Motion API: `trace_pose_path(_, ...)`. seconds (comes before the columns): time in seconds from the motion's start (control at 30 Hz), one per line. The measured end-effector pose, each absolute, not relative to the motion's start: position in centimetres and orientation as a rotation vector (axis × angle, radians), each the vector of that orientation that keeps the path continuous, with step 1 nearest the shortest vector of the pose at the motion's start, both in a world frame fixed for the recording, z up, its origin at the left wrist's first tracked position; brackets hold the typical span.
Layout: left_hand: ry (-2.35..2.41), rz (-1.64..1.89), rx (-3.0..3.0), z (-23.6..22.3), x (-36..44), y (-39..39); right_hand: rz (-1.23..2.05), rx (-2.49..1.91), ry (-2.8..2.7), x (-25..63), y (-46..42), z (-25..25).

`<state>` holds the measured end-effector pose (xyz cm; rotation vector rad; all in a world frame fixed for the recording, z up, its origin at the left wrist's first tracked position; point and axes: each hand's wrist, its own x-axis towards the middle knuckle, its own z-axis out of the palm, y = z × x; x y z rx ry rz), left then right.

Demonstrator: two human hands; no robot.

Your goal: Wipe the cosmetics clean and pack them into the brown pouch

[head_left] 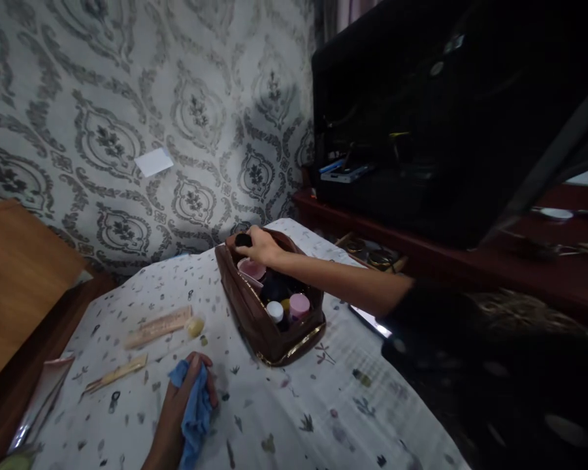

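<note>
My left hand [176, 405] is closed around a crumpled blue cloth [196, 418], low over the patterned white sheet. At the far end of an open brown zippered cosmetic bag [242, 307], my right hand [262, 248] grips a small black round-topped item [244, 240]; its lower part is hidden. Inside the bag are a pink round container [251, 268], a jar with a white lid [275, 311] and a jar with a pink lid [300, 305]. Darker contents between them cannot be made out.
Left of the bag lie a beige tube [159, 328], a small yellowish round pot [195, 327] and a thin gold-coloured stick [117, 373]. A phone [370, 321] rests beyond the bag's right side. A large black screen [421, 130] stands on a dark red desk [318, 212].
</note>
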<state>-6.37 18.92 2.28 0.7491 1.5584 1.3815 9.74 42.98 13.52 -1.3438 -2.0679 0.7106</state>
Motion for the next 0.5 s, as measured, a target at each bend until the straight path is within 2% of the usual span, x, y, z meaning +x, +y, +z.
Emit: trace_pose_path(0.5, 1.514, 1.358, 0.751, 2.6, -5.9, 18.9, 0.588, -1.414, -2.312, 7.4, 43.2, 12.4)
